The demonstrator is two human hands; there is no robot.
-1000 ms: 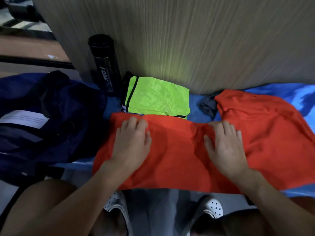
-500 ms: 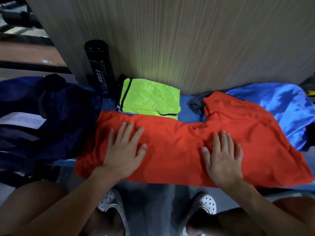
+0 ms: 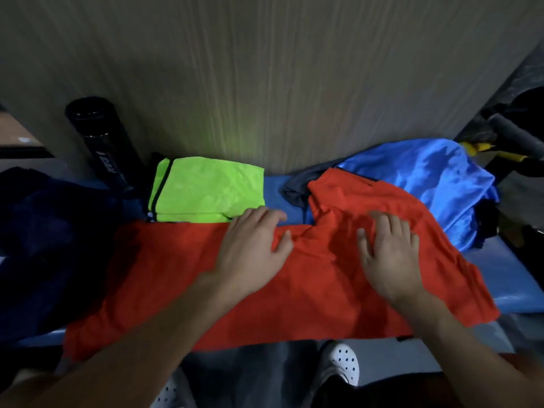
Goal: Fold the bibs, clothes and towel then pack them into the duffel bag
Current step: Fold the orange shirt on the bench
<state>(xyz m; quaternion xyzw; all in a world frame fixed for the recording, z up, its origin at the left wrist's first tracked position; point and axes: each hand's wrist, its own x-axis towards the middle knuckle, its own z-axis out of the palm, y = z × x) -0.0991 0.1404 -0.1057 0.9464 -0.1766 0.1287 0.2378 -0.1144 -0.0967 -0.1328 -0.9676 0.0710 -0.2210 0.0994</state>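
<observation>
Orange garment [image 3: 164,275] spread on the blue tabletop [image 3: 518,287], pressed flat under two palms.
Navy duffel bag [image 3: 44,245] far left; black bottle [image 3: 100,142] behind it against the wood panel [image 3: 294,83]; folded neon-green bib [image 3: 206,192] just right of the bottle. Left hand [image 3: 253,245] mid-cloth, grip spread flat, fingertips just beside the bib's corner. Right hand [image 3: 388,254] on the bunched right part, grip also spread flat. Grey cloth [image 3: 297,187] and blue garment [image 3: 426,175] behind, right.

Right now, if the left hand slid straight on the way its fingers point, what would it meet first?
Flat on the orange mesh garment, the left hand points forward and rightward. It would likely cross bare blue surface, then meet the crumpled dark grey cloth, just missing the folded neon-green bib.
</observation>
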